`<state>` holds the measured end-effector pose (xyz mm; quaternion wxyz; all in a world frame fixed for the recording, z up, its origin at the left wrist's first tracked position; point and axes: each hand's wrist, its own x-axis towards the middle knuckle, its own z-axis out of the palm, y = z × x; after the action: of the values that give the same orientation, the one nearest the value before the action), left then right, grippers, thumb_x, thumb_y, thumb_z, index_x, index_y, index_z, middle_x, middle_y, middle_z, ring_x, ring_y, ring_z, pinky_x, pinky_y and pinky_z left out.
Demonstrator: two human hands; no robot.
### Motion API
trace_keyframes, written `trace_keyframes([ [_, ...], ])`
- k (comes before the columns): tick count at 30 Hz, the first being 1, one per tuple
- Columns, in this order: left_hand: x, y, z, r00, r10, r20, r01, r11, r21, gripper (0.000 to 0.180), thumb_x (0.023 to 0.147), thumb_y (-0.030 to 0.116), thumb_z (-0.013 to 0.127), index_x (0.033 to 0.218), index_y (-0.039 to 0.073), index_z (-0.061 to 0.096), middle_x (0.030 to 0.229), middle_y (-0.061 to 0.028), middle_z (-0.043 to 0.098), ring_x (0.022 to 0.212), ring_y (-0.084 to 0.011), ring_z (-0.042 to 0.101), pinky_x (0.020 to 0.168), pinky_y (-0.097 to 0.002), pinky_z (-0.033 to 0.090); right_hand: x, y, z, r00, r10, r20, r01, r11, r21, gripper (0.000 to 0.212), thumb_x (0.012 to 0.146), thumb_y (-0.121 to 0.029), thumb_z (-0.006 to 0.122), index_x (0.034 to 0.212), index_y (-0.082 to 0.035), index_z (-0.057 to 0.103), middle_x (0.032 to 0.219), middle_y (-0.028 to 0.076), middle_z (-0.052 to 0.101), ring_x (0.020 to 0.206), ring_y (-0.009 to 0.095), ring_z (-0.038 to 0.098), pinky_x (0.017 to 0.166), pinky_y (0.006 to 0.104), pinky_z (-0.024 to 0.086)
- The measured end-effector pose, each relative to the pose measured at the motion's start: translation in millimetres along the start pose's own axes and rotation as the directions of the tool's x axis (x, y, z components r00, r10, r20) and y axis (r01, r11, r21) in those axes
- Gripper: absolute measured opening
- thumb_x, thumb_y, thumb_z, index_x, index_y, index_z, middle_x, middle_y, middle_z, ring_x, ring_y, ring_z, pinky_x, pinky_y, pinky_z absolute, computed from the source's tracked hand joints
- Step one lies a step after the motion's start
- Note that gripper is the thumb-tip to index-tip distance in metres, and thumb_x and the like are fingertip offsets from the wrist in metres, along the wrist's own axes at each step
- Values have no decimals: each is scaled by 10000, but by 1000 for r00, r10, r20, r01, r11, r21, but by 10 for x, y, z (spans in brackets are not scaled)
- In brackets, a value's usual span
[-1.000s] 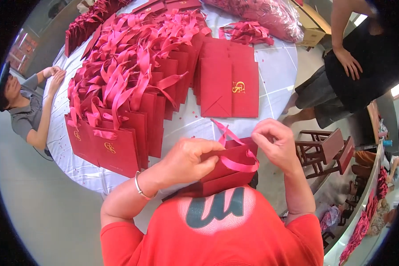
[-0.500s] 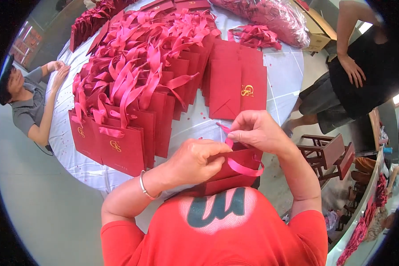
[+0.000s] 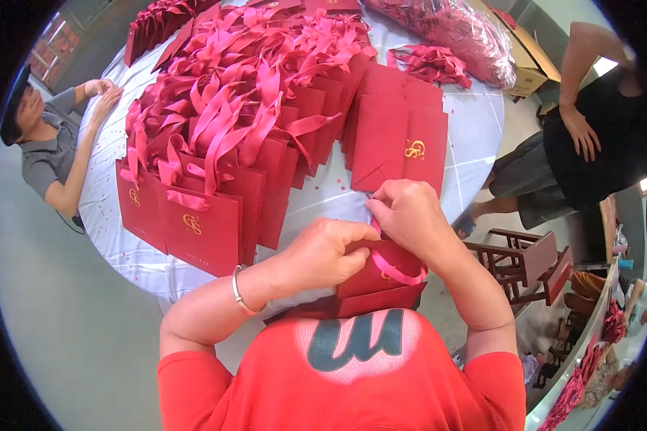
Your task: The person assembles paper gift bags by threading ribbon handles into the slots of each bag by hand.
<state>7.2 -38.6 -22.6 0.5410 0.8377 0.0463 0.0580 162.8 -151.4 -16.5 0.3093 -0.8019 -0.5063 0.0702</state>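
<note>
Close to my body is a dark red paper gift bag (image 3: 366,279), with a pink ribbon (image 3: 402,276) looping across its front from the top edge. My left hand (image 3: 325,253) is closed at the bag's upper left edge, thumb and index finger pinched there. Over the same edge, my right hand (image 3: 412,214) is pinched on the upper part of the ribbon; its fingertips partly hide it. Another red bag (image 3: 384,300) lies beneath, against my shirt. Just beyond my right hand rests a pile of flat red bags without handles (image 3: 388,144).
Rows of red bags with pink ribbon handles (image 3: 216,223) fill the table's left and middle. Loose ribbons (image 3: 438,66) and a clear plastic bundle (image 3: 474,36) lie at the far right of the white-covered table (image 3: 474,136). Two people are nearby; stools (image 3: 528,258) stand right.
My right hand has drawn slightly down and closer to the bag, pulling the ribbon; less ribbon shows above the edge. My left hand keeps its pinch. The whole view has shifted a little.
</note>
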Motion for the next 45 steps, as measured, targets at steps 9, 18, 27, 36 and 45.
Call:
trace_keyframes([
  [9, 5, 48, -47, 985, -130, 110, 142, 984, -103, 229, 842, 53, 638, 1060, 20, 698, 831, -1, 707, 714, -17, 558, 645, -226, 486, 180, -72, -46, 978, 135, 160, -113, 984, -137, 193, 760, -185, 719, 763, 9, 715, 717, 204, 678, 679, 339, 682, 658, 423, 547],
  [18, -2, 42, -67, 978, -141, 151, 169, 967, -190, 251, 828, 63, 629, 1061, -9, 687, 903, -150, 727, 828, -154, 691, 774, -307, 529, 148, 35, -42, 959, 256, 119, -276, 939, 204, 210, 789, -202, 719, 788, 7, 716, 694, 191, 681, 670, 328, 693, 675, 419, 546],
  [27, 1, 53, -94, 986, -3, 164, 13, 998, -63, 294, 844, 28, 605, 1126, 4, 683, 970, -139, 739, 901, -159, 700, 818, -299, 528, 352, 157, 35, 955, 113, -273, -113, 993, 13, 201, 789, -203, 730, 737, -13, 692, 712, 188, 683, 679, 348, 682, 679, 438, 548],
  [36, -17, 30, -87, 983, -106, 150, 110, 994, -21, 293, 851, 43, 629, 1136, 4, 686, 979, -144, 744, 903, -111, 678, 810, -276, 529, -17, 273, -445, 891, 436, -126, -284, 751, 597, 232, 911, -228, 712, 925, 4, 708, 713, -5, 640, 581, 40, 525, 509, 205, 399],
  [45, -13, 87, -118, 999, 29, 18, -33, 952, 304, 283, 798, 62, 654, 1072, 16, 707, 879, -192, 692, 813, -328, 680, 741, -392, 537, -1026, 517, -272, 843, 536, -35, -380, 640, 668, 172, 842, -62, 756, 957, 14, 654, 777, -22, 646, 660, 20, 545, 584, 185, 453],
])
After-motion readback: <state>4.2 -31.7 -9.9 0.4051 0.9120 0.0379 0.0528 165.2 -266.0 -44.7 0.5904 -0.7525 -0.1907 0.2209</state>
